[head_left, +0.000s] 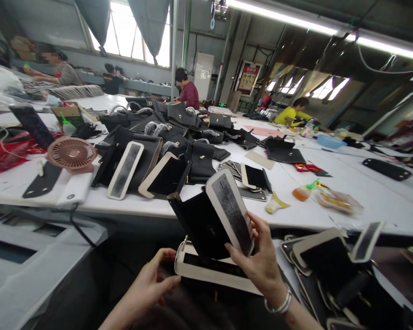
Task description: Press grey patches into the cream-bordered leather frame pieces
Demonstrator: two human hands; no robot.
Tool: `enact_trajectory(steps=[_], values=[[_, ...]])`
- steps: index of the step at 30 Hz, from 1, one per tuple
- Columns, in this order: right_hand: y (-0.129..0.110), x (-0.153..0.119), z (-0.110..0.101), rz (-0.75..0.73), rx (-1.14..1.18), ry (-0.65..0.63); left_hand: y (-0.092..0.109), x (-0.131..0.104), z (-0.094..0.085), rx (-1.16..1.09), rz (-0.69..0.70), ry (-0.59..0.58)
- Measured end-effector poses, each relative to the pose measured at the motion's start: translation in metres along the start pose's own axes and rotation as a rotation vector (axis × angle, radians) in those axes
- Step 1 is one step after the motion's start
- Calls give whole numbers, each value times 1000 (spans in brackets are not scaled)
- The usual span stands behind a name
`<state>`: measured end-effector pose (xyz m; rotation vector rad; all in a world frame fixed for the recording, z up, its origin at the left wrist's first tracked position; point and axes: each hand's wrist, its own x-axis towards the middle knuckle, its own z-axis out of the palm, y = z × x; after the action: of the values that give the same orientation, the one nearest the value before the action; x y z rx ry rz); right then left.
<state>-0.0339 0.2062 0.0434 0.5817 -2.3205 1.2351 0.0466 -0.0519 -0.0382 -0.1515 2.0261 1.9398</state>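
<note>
A black bag piece (pixel 204 222) with a cream-edged panel (pixel 230 211) stands tilted up in front of me. My right hand (pixel 261 256) grips the lower right end of that panel, thumb on the near face and fingers behind its edge. Below lies a cream-rimmed part (pixel 216 275) with a dark inside, near my lap. My left hand (pixel 158 277) pinches the left end of this lower part, thumb at its front corner and fingers at the back. The fingertips of my left hand are partly hidden behind the corner.
Black bags (pixel 182 119) are heaped on the white table (pixel 330 183). A pink fan (pixel 72 153) stands at left, a glue bottle (pixel 303 192) at right. Stacked cream-edged pieces (pixel 321 247) lie at my lower right. Several people sit farther back.
</note>
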Motion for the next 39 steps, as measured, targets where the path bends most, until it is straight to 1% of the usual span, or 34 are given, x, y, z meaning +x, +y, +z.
enact_trajectory(steps=[2,6,8,10,14,16,18,22,25,28,30,32,34,36,39], values=[[5,-8,0,-84,-52,30,-4,0,1,13,11,-8],[14,-18,-1,-247,-168,66,-17,2,2,-13,63,17],[19,-21,-3,-303,-216,78,-21,3,3,-22,60,31],[26,-24,-5,-331,-253,70,-19,2,5,-37,51,38],[37,-31,-13,-382,-300,5,-4,-4,11,-60,53,69],[43,-34,-19,-421,-334,-31,0,-6,13,-60,59,87],[48,-38,-27,-448,-389,-74,-1,-6,13,-53,52,87],[58,-41,-45,-509,-535,-165,-12,-1,9,-27,54,57],[62,-39,-56,-536,-604,-231,-14,2,8,-27,62,60],[61,-36,-60,-541,-639,-307,-10,2,10,-34,49,74],[59,-34,-59,-554,-651,-341,-10,2,11,-42,74,76],[57,-34,-54,-549,-642,-377,-13,3,11,-42,104,84],[55,-34,-48,-498,-609,-442,-17,4,10,-38,108,97],[53,-33,-43,-381,-548,-561,-21,4,9,-36,107,110],[47,-28,-39,-136,-422,-787,-23,5,7,-42,140,112]])
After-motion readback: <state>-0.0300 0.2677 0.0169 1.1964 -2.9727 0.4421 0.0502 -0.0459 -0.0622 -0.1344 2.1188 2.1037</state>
